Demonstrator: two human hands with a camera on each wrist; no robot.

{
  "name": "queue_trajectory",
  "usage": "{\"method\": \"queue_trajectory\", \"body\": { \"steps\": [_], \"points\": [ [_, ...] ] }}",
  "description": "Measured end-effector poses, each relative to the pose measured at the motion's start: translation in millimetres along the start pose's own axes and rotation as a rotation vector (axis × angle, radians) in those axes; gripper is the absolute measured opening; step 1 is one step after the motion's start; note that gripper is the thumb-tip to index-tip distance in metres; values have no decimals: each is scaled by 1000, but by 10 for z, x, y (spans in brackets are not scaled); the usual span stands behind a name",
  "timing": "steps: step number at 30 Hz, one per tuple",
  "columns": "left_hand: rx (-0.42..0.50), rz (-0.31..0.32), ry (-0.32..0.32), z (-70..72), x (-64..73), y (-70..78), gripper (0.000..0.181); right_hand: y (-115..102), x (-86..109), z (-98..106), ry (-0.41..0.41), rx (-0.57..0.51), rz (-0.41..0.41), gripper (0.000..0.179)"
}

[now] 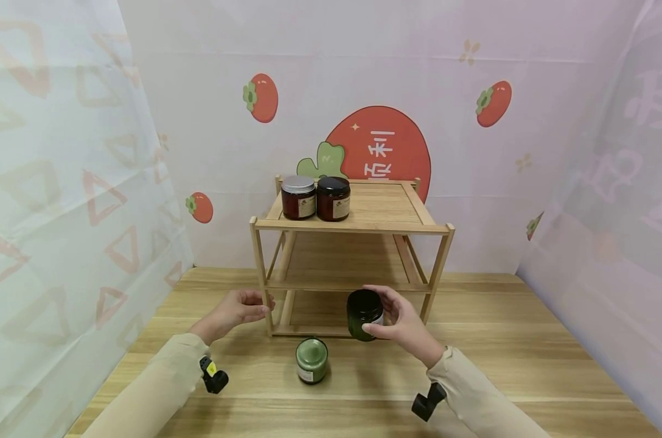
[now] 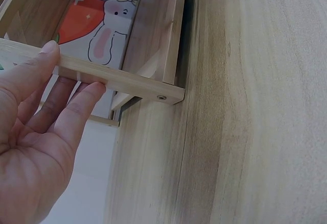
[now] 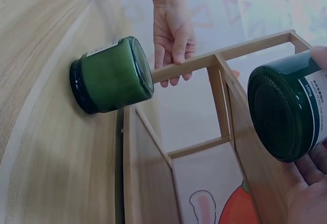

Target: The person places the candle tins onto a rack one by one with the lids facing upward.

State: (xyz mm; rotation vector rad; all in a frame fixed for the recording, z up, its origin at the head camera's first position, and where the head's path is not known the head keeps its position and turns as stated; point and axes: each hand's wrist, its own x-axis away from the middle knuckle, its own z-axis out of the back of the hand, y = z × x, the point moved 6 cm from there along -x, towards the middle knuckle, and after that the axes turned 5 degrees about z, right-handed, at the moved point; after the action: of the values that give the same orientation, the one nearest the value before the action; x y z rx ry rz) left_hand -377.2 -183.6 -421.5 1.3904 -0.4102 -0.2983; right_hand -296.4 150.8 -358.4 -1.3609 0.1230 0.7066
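Note:
My left hand (image 1: 239, 312) pinches the front left leg (image 2: 117, 78) of a three-tier wooden rack (image 1: 353, 227), thumb on one side and fingers on the other. In my right hand (image 1: 399, 319) is a dark green glass jar (image 1: 363, 315) with a white label, held in front of the rack's lower opening. The right wrist view shows that jar's dark round end (image 3: 276, 114) toward the camera. A second green jar (image 1: 311, 361) stands on the table before the rack, its black lid (image 3: 82, 86) down against the tabletop.
On the rack's top tier, at the left, a brown jar with a silver lid (image 1: 298, 198) stands beside a brown jar with a black lid (image 1: 333, 199). The wooden table (image 1: 243, 401) carries the rack, with a printed cloth (image 1: 210, 140) behind and at both sides.

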Motion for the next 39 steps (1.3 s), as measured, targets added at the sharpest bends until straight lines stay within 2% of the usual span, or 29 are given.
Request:
{"method": "queue_trajectory", "body": {
  "steps": [15, 24, 32, 39],
  "points": [
    [1, 5, 0, 0, 1, 9, 37, -23, -1, 65, 74, -7, 15, 59],
    [1, 4, 1, 2, -1, 8, 35, -126, -64, 99, 55, -29, 45, 61],
    [5, 4, 1, -6, 2, 7, 36, -296, -165, 161, 50, -42, 96, 61],
    [0, 2, 3, 2, 0, 5, 34, -517, -254, 249, 81, 20, 117, 60]
  ]
}}
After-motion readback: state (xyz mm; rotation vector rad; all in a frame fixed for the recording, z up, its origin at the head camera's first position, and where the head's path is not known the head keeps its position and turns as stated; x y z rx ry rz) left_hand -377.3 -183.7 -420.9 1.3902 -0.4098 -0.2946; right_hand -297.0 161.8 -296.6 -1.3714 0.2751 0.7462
